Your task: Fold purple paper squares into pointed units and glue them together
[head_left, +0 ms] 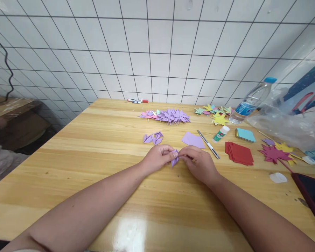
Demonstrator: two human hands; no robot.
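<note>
A small folded purple paper piece (174,161) is held just above the wooden table, between my two hands. My left hand (159,157) pinches it from the left with the thumb on top. From the right, my right hand (198,161) closes its fingertips on the paper's right edge. Beyond my left hand lie a few folded purple paper pieces (153,138). Flat purple paper sheets (193,140) rest behind my right hand, with a slim utility knife (208,144) beside them.
Purple paper leaves (173,116) lie near the tiled wall. Rightward are a glue stick (221,134), red paper squares (239,153), blue paper (245,134), a water bottle (250,101), a magenta paper leaf (272,154) and a phone (311,196). Markers (138,101) lie at the back.
</note>
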